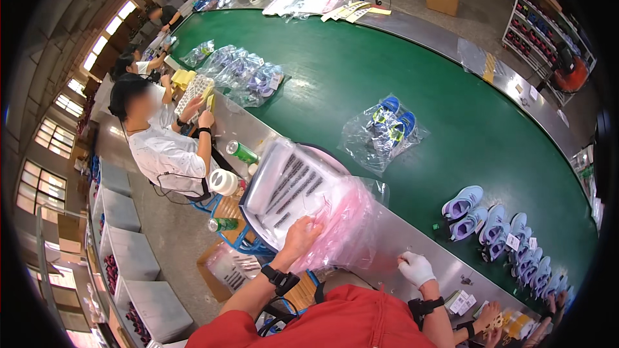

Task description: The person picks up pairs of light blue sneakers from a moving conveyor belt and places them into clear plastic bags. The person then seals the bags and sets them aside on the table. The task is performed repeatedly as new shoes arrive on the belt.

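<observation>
A stack of clear plastic bags (290, 187) with dark printed stripes lies on a stand just off the near edge of the metal surface (412, 245), spilling to the right into a crumpled, pink-tinted heap of bags (342, 225). The left hand (302, 235) rests on the lower end of that stack, its fingers (314, 222) curled over the plastic where the flat bags meet the crumpled ones, gripping the film rather than lying open. The right hand (416, 267), in a white glove, sits on the bare metal surface just right of the heap, fingers bent loosely downward; whether it holds anything small cannot be told. Beyond the metal strip runs a green conveyor belt (361, 71) carrying a bagged pair of blue shoes (390, 125), well apart from both hands, and a row of pale lilac shoes (496, 225) to the right. Further up the belt lie more bagged shoes (248, 71). To the left, a seated person in a white shirt (161, 151) handles a pale sheet, with a green can (242, 151) near the stack.
</observation>
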